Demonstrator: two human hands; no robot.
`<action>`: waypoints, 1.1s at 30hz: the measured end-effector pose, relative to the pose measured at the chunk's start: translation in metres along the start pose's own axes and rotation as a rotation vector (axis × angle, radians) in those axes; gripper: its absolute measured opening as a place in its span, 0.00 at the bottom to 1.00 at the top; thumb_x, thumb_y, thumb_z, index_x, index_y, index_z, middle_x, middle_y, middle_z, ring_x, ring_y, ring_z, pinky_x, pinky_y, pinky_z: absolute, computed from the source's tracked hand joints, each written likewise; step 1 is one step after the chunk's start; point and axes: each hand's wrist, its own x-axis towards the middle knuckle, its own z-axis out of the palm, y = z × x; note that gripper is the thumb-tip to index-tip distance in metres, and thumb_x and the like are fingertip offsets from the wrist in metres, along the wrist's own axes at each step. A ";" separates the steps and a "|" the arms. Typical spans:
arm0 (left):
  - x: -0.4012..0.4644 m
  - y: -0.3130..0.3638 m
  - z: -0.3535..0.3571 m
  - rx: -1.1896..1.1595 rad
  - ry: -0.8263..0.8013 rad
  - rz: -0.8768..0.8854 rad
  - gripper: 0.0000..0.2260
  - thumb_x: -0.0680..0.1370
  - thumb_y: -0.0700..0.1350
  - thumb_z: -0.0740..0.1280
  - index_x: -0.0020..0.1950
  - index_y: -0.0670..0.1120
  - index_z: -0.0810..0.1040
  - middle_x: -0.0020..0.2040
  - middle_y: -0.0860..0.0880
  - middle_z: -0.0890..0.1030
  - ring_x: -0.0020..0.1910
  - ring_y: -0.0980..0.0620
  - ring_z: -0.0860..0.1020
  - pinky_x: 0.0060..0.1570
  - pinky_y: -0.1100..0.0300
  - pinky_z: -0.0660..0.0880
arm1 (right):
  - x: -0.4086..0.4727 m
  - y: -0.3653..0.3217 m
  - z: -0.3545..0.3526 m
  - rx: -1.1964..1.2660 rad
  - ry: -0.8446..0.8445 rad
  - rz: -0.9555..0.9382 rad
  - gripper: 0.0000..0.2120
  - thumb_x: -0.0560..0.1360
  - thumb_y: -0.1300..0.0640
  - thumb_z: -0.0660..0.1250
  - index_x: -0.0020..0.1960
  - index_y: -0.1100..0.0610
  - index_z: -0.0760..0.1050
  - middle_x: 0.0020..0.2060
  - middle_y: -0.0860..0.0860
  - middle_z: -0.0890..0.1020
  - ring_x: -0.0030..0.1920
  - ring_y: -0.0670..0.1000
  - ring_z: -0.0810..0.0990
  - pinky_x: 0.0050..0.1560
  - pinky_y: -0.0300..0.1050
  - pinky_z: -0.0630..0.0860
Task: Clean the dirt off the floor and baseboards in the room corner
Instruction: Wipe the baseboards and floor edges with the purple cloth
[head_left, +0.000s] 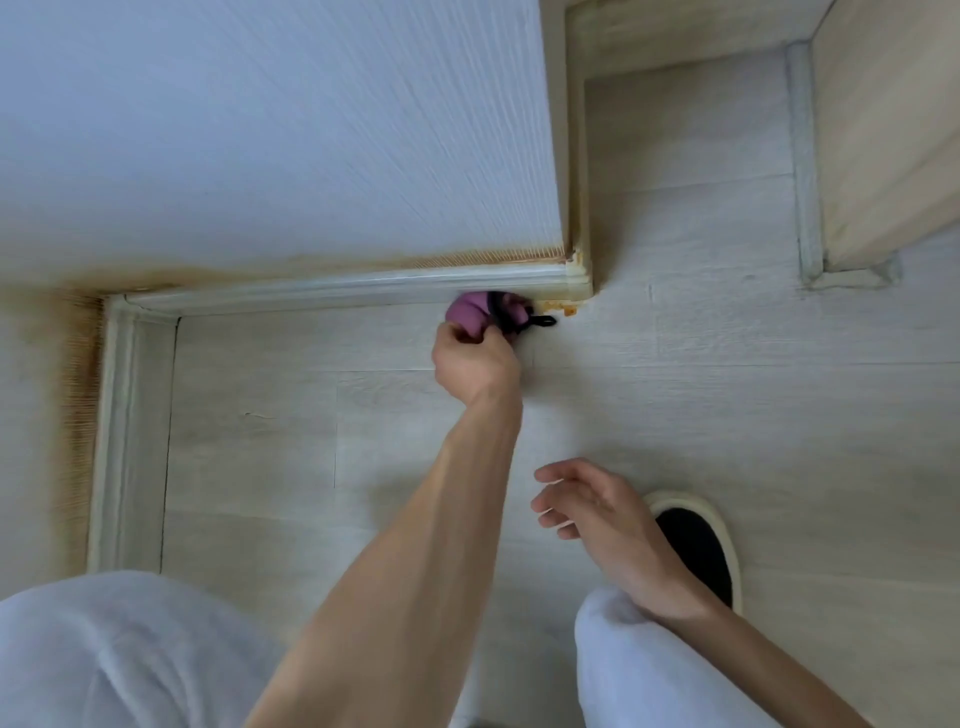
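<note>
My left hand (475, 364) grips a bunched purple cloth (470, 314) with a black loop and holds it against the foot of the white baseboard (332, 288), close to the outer wall corner. An orange-brown dirt spot (566, 310) sits on the floor just right of the cloth. Brown staining runs along the wall above the baseboard (311, 262) and down the left wall (80, 395). My right hand (597, 506) hangs over the pale wood-look floor (727, 395) with loosely curled fingers and holds nothing.
A second baseboard (130, 441) runs down the left side and meets the first at the inner corner. My knees in white trousers (130, 649) fill the bottom. A black slipper with a cream rim (696, 545) stands at lower right. A door frame (805, 156) lies at upper right.
</note>
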 end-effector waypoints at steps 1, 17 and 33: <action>-0.010 -0.001 0.006 0.014 -0.041 0.016 0.02 0.73 0.38 0.69 0.42 0.42 0.77 0.35 0.50 0.79 0.37 0.48 0.78 0.44 0.52 0.79 | 0.000 0.000 0.003 0.001 -0.011 0.007 0.08 0.80 0.63 0.65 0.56 0.55 0.80 0.43 0.52 0.87 0.43 0.49 0.85 0.49 0.44 0.77; -0.018 -0.002 0.010 0.114 -0.036 0.113 0.05 0.71 0.40 0.72 0.38 0.43 0.76 0.32 0.49 0.77 0.33 0.47 0.73 0.41 0.50 0.77 | -0.011 0.006 -0.017 -0.005 0.055 -0.044 0.09 0.80 0.62 0.64 0.56 0.53 0.81 0.44 0.52 0.87 0.45 0.49 0.85 0.49 0.44 0.78; 0.014 -0.012 -0.022 0.100 -0.028 0.140 0.04 0.72 0.47 0.72 0.40 0.50 0.78 0.38 0.51 0.83 0.39 0.49 0.82 0.48 0.46 0.81 | -0.014 0.013 -0.019 0.026 0.091 -0.105 0.08 0.81 0.63 0.65 0.56 0.54 0.81 0.44 0.53 0.87 0.45 0.51 0.86 0.50 0.46 0.80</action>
